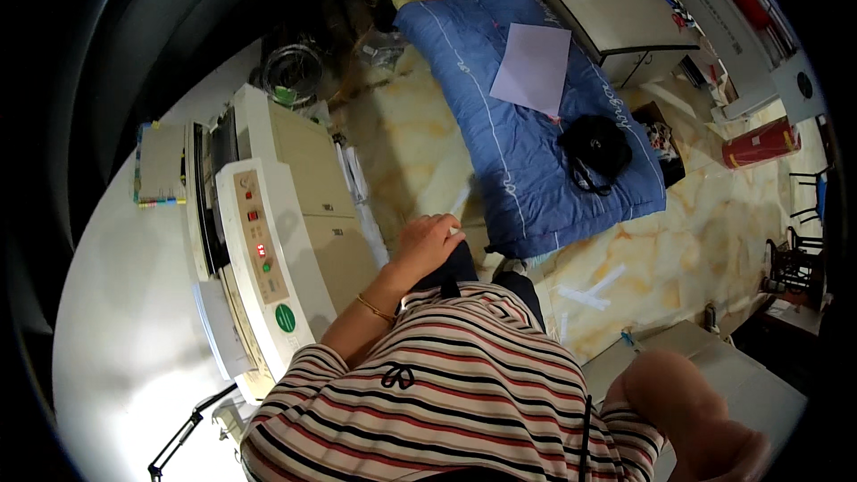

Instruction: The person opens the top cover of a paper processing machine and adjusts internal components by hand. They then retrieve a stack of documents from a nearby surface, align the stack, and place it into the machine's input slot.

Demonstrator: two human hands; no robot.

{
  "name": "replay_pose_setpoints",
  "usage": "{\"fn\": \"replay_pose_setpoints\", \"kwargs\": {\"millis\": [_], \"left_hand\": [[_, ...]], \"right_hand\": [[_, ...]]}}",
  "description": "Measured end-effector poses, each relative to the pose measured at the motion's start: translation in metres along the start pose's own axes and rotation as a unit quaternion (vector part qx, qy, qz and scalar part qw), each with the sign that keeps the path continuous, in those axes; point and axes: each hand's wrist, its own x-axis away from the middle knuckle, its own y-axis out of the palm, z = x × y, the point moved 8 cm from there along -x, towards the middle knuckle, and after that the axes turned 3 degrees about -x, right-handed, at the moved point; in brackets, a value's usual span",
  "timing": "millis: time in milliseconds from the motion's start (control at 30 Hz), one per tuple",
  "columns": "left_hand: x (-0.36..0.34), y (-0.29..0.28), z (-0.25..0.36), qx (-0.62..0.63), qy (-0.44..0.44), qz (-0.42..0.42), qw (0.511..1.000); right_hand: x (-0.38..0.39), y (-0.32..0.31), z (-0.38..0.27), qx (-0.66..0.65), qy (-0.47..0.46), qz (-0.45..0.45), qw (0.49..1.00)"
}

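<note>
My left hand (430,243) hangs in front of my striped shirt, over the dark trousers, with its fingers curled in. A small pale spot shows at the fingertips; whether it is something held cannot be made out. A bracelet circles that wrist. To the left of this hand stands a large off-white machine (295,205) with a panel of buttons and a lit red display. My right arm is bent at the lower right, and my right hand (728,451) is near the picture's edge beside a grey surface (696,353). Its fingers are mostly hidden and blurred.
Ahead lies a bed with a blue quilt (478,98), bearing a pale sheet (533,67) and a black bag (596,147). A grey cabinet (616,13) stands beyond it. A red box (759,143) sits farther right on the marbled floor (705,223). A black jointed arm (183,433) is at lower left.
</note>
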Motion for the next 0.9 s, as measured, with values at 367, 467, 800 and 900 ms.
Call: {"fn": "replay_pose_setpoints", "kwargs": {"millis": [367,467,800,900], "left_hand": [[-0.231,0.114,-0.062,0.194,-0.023,-0.213,0.957],[-0.327,0.186,-0.110,0.265,-0.043,-0.210,0.940],[-0.508,0.402,-0.257,0.530,-0.444,-0.217,0.689],[-0.537,0.453,-0.283,0.627,-0.487,-0.147,0.589]], "right_hand": [[0.034,-0.066,0.144,0.128,0.027,0.029,0.991],[0.063,-0.077,0.197,0.291,0.094,0.013,0.952],[0.477,-0.175,0.196,0.514,0.617,0.442,0.399],[0.542,-0.148,0.190,0.486,0.679,0.461,0.301]]}}
